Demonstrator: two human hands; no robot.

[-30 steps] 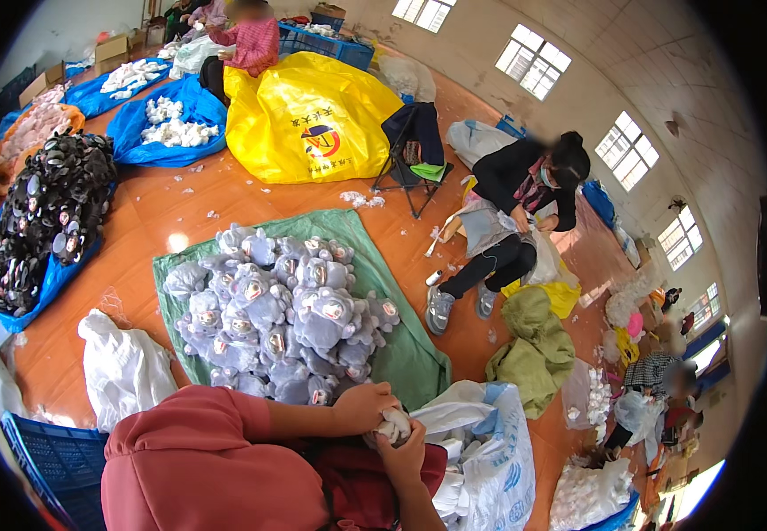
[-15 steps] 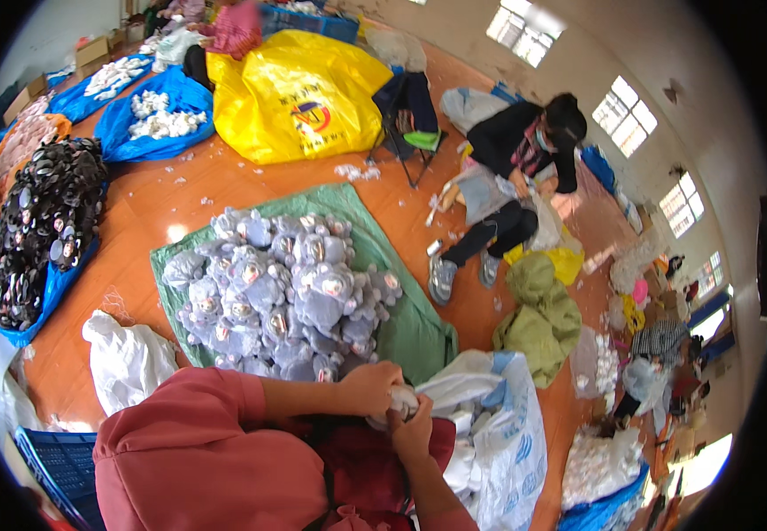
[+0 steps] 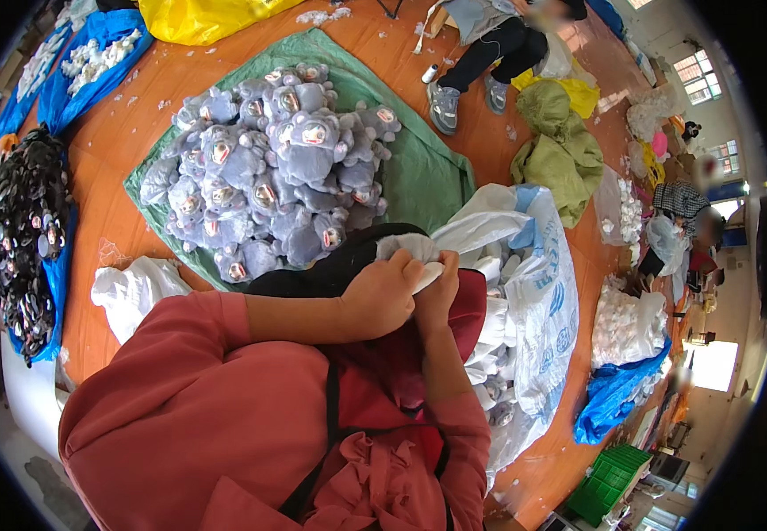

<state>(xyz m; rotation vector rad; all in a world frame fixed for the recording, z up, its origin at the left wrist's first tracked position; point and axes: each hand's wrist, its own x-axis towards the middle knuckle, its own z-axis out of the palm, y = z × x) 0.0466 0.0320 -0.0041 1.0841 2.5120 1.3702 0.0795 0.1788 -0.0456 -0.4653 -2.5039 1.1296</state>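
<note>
Together, left hand (image 3: 380, 296) and right hand (image 3: 437, 290) pinch grey plush (image 3: 404, 245); toys (image 3: 264, 177) lie heaped beyond; white sack (image 3: 544, 310) sits close.

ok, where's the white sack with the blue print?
Head view, right of centre: the white sack sits open just right of the right hand, below the olive-green sack in the picture and near the green sheet.

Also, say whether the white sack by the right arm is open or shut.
The sack is open; white pieces show inside.
</note>
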